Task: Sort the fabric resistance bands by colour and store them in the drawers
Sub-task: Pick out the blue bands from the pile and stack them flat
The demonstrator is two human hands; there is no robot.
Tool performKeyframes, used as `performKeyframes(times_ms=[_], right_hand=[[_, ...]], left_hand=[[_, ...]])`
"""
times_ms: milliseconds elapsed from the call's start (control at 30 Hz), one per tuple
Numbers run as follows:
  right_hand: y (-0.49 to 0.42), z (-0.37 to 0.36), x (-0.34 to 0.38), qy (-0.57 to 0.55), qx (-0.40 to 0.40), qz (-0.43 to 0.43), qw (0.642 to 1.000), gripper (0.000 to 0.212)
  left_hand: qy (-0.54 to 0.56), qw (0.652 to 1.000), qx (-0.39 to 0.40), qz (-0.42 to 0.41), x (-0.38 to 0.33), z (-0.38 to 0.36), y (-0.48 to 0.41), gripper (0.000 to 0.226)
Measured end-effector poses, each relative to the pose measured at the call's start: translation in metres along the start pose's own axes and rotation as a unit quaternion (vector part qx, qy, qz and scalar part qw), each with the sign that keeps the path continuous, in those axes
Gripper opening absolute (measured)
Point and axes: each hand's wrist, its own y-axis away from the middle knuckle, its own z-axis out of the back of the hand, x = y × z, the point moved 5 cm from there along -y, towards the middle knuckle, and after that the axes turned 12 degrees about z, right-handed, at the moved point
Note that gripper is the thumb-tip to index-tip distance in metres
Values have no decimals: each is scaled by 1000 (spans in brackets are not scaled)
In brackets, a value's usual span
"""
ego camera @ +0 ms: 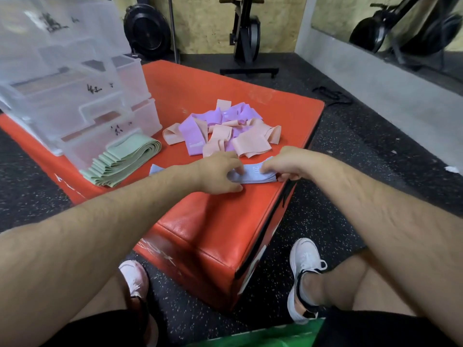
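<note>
A stack of blue bands (253,174) lies near the front edge of the red padded box (220,216). My left hand (218,172) and my right hand (283,162) both pinch this stack, one at each end. One end of the blue bands pokes out at the left behind my left forearm. A neat pile of green bands (120,161) rests to the left, against the drawers. Behind my hands sits a loose heap of purple bands (195,132) mixed with peach bands (250,144). A clear plastic drawer unit (75,96) stands at the back left with its drawers pulled out.
The red box sits on a dark speckled rubber floor (325,221). My two white shoes (304,271) are on the floor in front of it. An exercise bike (246,38) stands behind, and a mirror runs along the right wall. Something green (263,339) lies at the bottom edge.
</note>
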Motion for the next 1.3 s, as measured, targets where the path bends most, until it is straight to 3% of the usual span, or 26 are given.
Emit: performKeyframes(times_ms=[167,367,633,700,833,933,1100,1233,1300], right_hand=[[-1,-6,2,-55,19,-36,998,17],[5,-3,4,-69,5,-12,998,15],[29,29,12,-51,-59,4,997,24],[33,27,25,-52,-70,25,996,25],[35,13,62,-59,-71,85,992,34],[28,0,85,-49,-63,98,992,44],[23,-23,123,-4,-33,136,990,19],[13,-50,148,44,-5,139,989,14],[10,-59,156,56,-2,141,988,19]], left_hand=[[7,999,25,17,-1,4,-7,38],[34,999,14,26,-2,0,-13,33],[204,974,46,90,-16,-3,-24,23],[301,943,38,135,-14,6,-23,22],[491,848,56,192,-5,28,-9,31],[527,823,61,204,8,40,2,31],[489,835,24,252,45,50,21,36],[266,921,-93,270,84,62,38,37],[205,931,-84,291,101,59,48,45]])
